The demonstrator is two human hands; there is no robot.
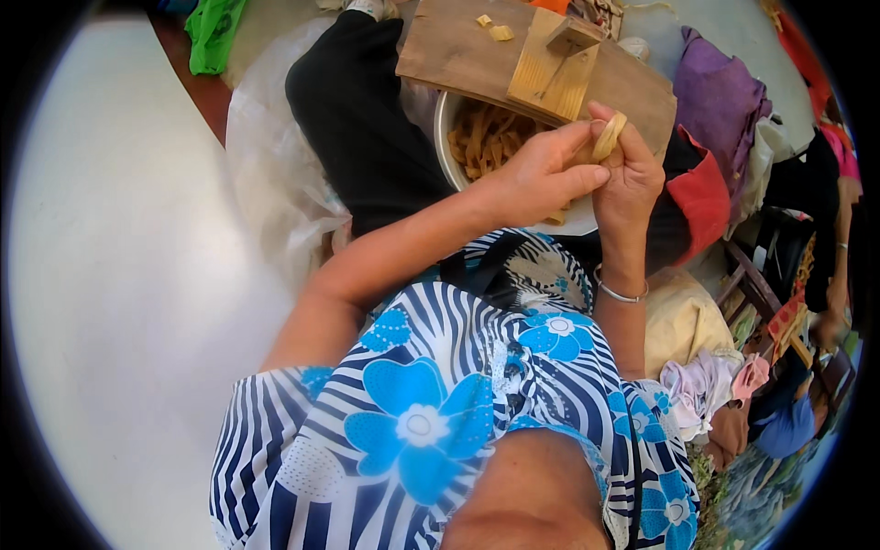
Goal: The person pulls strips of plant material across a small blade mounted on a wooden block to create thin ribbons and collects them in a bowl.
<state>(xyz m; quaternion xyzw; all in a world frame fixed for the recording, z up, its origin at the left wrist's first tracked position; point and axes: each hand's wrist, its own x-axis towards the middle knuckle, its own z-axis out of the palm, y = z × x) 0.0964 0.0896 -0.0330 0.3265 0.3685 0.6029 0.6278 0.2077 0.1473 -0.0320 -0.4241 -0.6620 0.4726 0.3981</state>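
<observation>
In front of me my two hands meet over the right rim of a white basin. A small pale-yellow folded strip, bent into a ring-like loop, is pinched in the fingers of my right hand. My left hand reaches across from the left, its fingers closed against the strip's lower end. What the strip is made of I cannot tell. Many curled yellow-brown strips lie in the basin. Just beyond my hands, a wooden board rests above the basin, with a lighter wood block on it.
Two small yellow folded pieces sit on the board. Black-clad legs flank the basin on the left, beside clear plastic sheeting. Purple cloth and red cloth lie to the right. Another person's arm shows at the far right.
</observation>
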